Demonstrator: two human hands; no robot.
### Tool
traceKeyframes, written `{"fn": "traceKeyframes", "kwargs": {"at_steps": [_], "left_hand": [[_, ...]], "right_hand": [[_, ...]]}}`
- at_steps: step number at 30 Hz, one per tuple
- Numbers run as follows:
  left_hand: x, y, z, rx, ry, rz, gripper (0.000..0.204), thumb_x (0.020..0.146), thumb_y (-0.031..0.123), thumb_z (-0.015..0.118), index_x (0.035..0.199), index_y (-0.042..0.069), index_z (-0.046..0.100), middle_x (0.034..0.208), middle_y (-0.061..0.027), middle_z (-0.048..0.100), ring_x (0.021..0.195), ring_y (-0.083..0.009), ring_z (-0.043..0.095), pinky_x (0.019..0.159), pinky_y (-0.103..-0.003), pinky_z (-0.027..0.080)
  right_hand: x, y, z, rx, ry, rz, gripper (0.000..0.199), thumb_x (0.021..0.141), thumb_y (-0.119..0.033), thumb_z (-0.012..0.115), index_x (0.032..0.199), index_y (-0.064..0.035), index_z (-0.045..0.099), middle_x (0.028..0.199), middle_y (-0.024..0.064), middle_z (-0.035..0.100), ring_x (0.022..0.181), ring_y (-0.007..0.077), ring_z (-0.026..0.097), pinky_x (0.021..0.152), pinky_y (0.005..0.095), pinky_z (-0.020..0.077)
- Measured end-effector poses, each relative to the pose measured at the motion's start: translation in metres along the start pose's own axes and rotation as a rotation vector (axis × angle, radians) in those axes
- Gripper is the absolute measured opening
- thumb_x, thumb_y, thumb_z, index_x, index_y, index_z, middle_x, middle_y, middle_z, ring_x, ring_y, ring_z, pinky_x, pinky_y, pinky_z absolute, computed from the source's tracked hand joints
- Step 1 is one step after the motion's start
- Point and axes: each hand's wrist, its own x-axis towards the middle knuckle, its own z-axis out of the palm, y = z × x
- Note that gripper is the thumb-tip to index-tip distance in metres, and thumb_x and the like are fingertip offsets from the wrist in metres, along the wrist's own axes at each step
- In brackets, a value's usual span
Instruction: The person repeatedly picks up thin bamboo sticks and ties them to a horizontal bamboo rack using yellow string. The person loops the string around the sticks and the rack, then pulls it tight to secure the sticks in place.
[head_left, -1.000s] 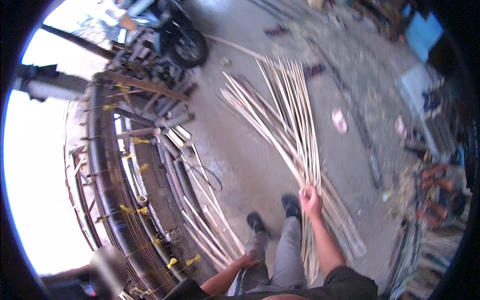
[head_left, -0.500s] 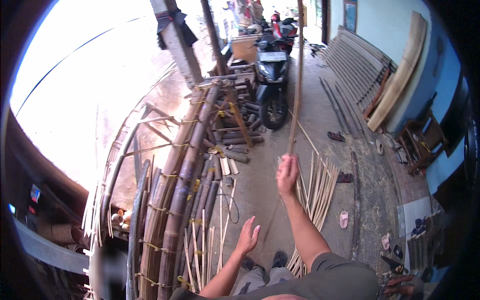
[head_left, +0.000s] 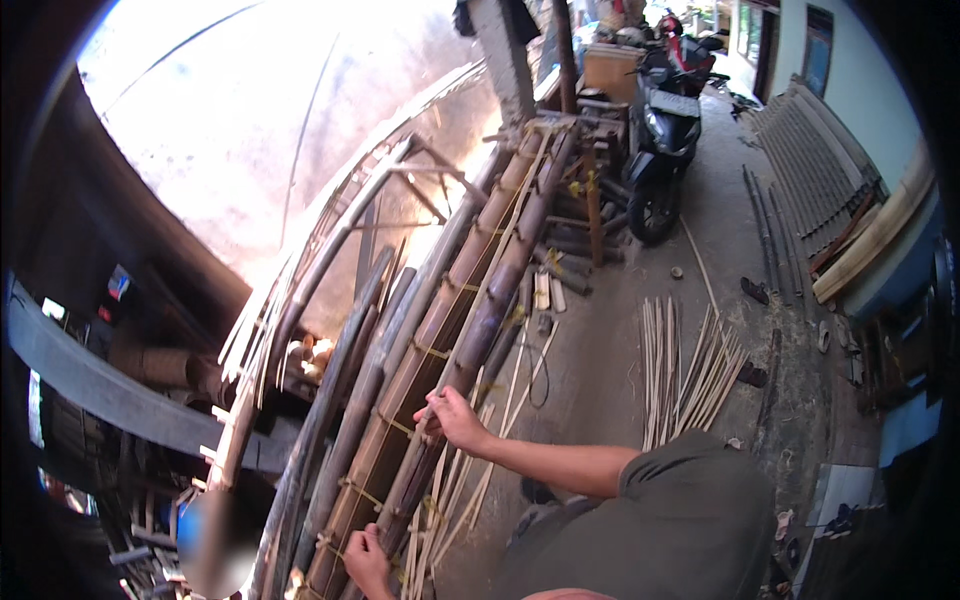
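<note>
A long, thin bamboo strip (head_left: 498, 254) lies lengthwise over a row of bamboo poles. My right hand (head_left: 458, 420) is closed round it with the fingers curled, above a thick purplish-brown bamboo pole (head_left: 512, 270). Lower down, at the near end, my left hand (head_left: 367, 563) is closed at what looks like the same strip; its grip is partly hidden. Beside the strip runs a brown bamboo slat bundle (head_left: 440, 325), bound at intervals with yellow ties (head_left: 432, 351).
Loose pale bamboo strips (head_left: 660, 370) lie fanned on the floor to the right. Cut bamboo pieces and a black motorbike (head_left: 660, 150) stand farther back. Slatted panels (head_left: 815, 150) lean by the right wall. A curved bamboo frame (head_left: 340, 235) is on the left.
My right hand has brought the upright strip down onto the poles at left. My left hand, open before, has moved left and closed. The view has swung left.
</note>
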Motion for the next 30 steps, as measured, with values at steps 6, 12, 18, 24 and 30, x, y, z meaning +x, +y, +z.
{"fn": "traceKeyframes", "kwargs": {"at_steps": [6, 12, 18, 24, 30], "left_hand": [[0.052, -0.068, -0.011, 0.101, -0.014, -0.051, 0.048, 0.092, 0.04, 0.06, 0.074, -0.005, 0.06, 0.064, -0.0212, 0.056, 0.059, -0.0295, 0.052, 0.061, -0.043, 0.042], [0.098, -0.101, 0.025, 0.345, -0.112, -0.15, 0.039, 0.091, 0.036, 0.061, 0.087, -0.002, 0.067, 0.081, -0.0239, 0.065, 0.076, -0.04, 0.063, 0.07, -0.045, 0.047], [0.149, 0.052, 0.091, 0.19, -0.057, 0.026, 0.037, 0.092, 0.033, 0.059, 0.096, -0.003, 0.069, 0.086, -0.0248, 0.067, 0.083, -0.0402, 0.065, 0.075, -0.044, 0.049], [0.217, 0.292, 0.209, 0.087, -0.072, 0.28, 0.033, 0.093, 0.027, 0.057, 0.112, 0.001, 0.065, 0.102, -0.0225, 0.067, 0.096, -0.0367, 0.065, 0.084, -0.041, 0.05], [0.264, 0.538, 0.331, -0.287, -0.321, 0.569, 0.045, 0.095, 0.029, 0.057, 0.128, -0.002, 0.055, 0.11, -0.0248, 0.065, 0.104, -0.0299, 0.065, 0.09, -0.036, 0.048]], "right_hand": [[0.01, 0.02, -0.023, -0.485, -0.416, 0.442, 0.03, 0.099, -0.031, 0.05, 0.11, -0.0024, 0.053, 0.098, 0.0101, 0.065, 0.079, 0.0161, 0.066, 0.067, 0.0292, 0.0537], [0.019, -0.03, -0.128, -0.704, -0.423, 0.353, 0.031, 0.099, -0.029, 0.05, 0.108, -0.0013, 0.059, 0.096, 0.0094, 0.066, 0.083, 0.0158, 0.066, 0.072, 0.0303, 0.0551], [0.02, -0.096, -0.283, -0.594, -0.02, 0.447, 0.026, 0.099, -0.029, 0.052, 0.107, -0.0055, 0.06, 0.095, 0.0037, 0.065, 0.078, 0.0093, 0.061, 0.068, 0.0256, 0.0507], [0.041, -0.189, -0.408, -0.619, 0.101, 0.41, 0.024, 0.098, -0.028, 0.053, 0.105, -0.0072, 0.061, 0.093, 0.0021, 0.065, 0.076, 0.0078, 0.059, 0.066, 0.0241, 0.0487], [0.076, -0.308, -0.504, -0.658, 0.176, 0.325, 0.023, 0.1, -0.025, 0.049, 0.106, -0.0063, 0.06, 0.094, 0.0032, 0.065, 0.077, 0.0079, 0.059, 0.067, 0.0243, 0.0491]]}}
